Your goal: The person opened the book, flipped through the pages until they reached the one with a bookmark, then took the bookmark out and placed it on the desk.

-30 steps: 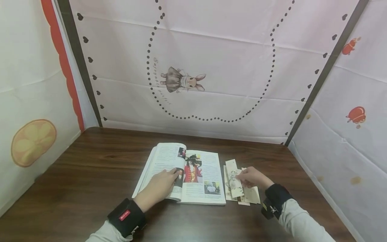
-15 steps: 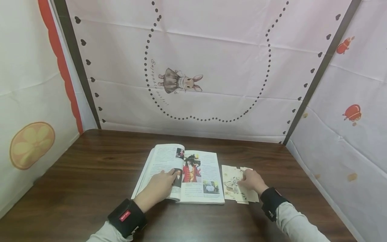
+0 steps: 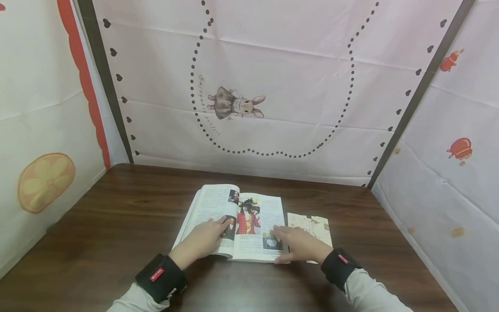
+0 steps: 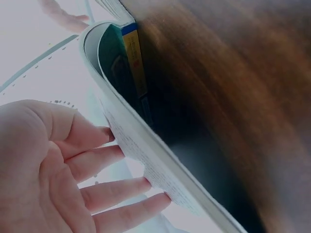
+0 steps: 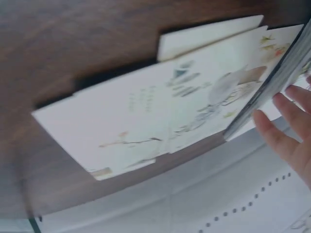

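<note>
An open book (image 3: 270,210) with printed text and colour photos lies on the table. My left hand (image 3: 202,237) rests on its left page, fingertips near the inner fold. In the left wrist view, the fingers of the left hand (image 4: 63,170) are extended against the curved page, and a yellow-and-blue spine (image 4: 134,58) shows below. My right hand (image 3: 302,245) reaches over the right page's outer edge with fingers spread, holding nothing. Beneath and beside it lie overlapping cream illustrated cards (image 3: 321,227); in the right wrist view these cards (image 5: 141,116) lie flat, up against the book's edge.
The dark wooden table (image 3: 128,216) carries the book and cards. A printed white cloth (image 3: 296,99) hangs behind it, and further cloth walls (image 3: 432,173) enclose both sides.
The right hand has let go of the cards and moved left onto the book's right page. The separate top card now lies among the others. The left hand stays on the left page.
</note>
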Tool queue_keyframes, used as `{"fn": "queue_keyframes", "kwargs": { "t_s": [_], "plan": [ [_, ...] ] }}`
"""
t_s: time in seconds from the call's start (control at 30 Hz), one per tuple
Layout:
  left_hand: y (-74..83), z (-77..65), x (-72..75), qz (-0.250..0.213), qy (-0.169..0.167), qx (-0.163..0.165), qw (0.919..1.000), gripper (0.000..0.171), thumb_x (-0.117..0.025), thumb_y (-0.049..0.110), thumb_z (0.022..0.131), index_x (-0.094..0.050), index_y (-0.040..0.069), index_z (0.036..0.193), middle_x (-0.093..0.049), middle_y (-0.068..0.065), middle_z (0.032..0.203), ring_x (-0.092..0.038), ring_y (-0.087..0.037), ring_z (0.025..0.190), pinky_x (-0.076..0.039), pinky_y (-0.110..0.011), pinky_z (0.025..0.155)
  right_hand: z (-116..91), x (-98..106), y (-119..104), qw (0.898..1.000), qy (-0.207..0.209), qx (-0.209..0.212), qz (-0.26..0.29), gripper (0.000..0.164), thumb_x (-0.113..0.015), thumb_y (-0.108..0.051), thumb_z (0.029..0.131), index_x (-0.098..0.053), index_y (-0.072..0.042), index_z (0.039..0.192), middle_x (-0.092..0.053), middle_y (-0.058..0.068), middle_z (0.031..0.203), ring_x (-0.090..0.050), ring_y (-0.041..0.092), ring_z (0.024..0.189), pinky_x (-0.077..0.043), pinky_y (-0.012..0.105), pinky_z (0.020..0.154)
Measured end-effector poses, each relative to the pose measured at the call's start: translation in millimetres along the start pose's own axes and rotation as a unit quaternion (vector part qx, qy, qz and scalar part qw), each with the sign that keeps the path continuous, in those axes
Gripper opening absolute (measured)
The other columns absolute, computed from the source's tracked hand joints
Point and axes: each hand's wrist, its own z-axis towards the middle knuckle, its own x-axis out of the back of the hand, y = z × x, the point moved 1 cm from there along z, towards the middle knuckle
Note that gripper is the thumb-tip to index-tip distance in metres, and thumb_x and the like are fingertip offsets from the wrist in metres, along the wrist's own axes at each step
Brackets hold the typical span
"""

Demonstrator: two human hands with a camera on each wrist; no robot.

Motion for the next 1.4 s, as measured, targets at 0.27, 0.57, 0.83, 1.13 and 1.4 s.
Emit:
{"fn": "queue_keyframes", "kwargs": {
  "t_s": [0.27, 0.57, 0.83, 1.13, 1.4],
  "plan": [
    [-3.3, -4.2, -0.7, -0.057, -0.050, 0.013, 0.9970, 0.061, -0.054, 0.038, 0.086, -0.039, 0.003, 0.134, -0.036, -0.020, 0.142, -0.029, -0.046, 0.124, -0.035, -0.061, 0.097, 7.7, 6.3, -0.8, 0.999, -0.048, 0.009, 0.000, 0.072, -0.068, -0.052, 0.068, -0.052, -0.010, 0.125, -0.050, 0.017, 0.132, -0.045, 0.029, 0.118, -0.043, 0.055, 0.094],
    [-3.4, 1.2, -0.1, -0.060, -0.052, 0.013, 0.9968, 0.083, -0.068, 0.051, 0.069, -0.040, 0.007, 0.134, -0.037, -0.017, 0.142, -0.029, -0.045, 0.124, -0.036, -0.062, 0.096, 7.9, 17.1, 0.8, 0.997, -0.076, 0.017, 0.024, 0.050, -0.068, -0.035, 0.076, -0.058, -0.009, 0.118, -0.056, 0.013, 0.127, -0.054, 0.022, 0.107, -0.047, 0.047, 0.091],
    [2.8, 6.6, 0.7, -0.019, -0.028, -0.003, 0.9994, 0.077, -0.074, 0.046, 0.063, -0.053, 0.003, 0.123, -0.046, -0.024, 0.134, -0.034, -0.049, 0.119, -0.041, -0.061, 0.092, 9.5, 24.8, -4.2, 0.985, 0.062, 0.117, -0.108, 0.011, -0.069, -0.013, 0.075, -0.072, -0.014, 0.086, -0.074, -0.002, 0.083, -0.060, 0.005, 0.070, -0.054, 0.027, 0.069],
    [11.0, 0.2, 4.7, 0.023, -0.030, -0.021, 0.9991, 0.081, -0.070, 0.055, 0.063, -0.054, -0.002, 0.119, -0.050, -0.027, 0.128, -0.041, -0.046, 0.115, -0.044, -0.057, 0.091, 12.4, 44.0, -17.2, 0.945, 0.220, 0.152, -0.189, 0.020, -0.075, -0.011, 0.068, -0.068, -0.014, 0.087, -0.072, -0.002, 0.084, -0.060, 0.011, 0.084, -0.052, 0.031, 0.078],
    [27.2, 6.9, -1.2, 0.064, -0.012, 0.010, 0.9978, 0.090, -0.057, 0.070, 0.065, -0.057, -0.007, 0.112, -0.053, -0.030, 0.123, -0.047, -0.046, 0.108, -0.046, -0.058, 0.086, 22.9, 60.1, -40.5, 0.884, 0.352, 0.218, -0.219, 0.027, -0.077, -0.011, 0.064, -0.068, -0.010, 0.089, -0.072, 0.000, 0.088, -0.060, 0.014, 0.089, -0.053, 0.031, 0.078]
  ]
}}
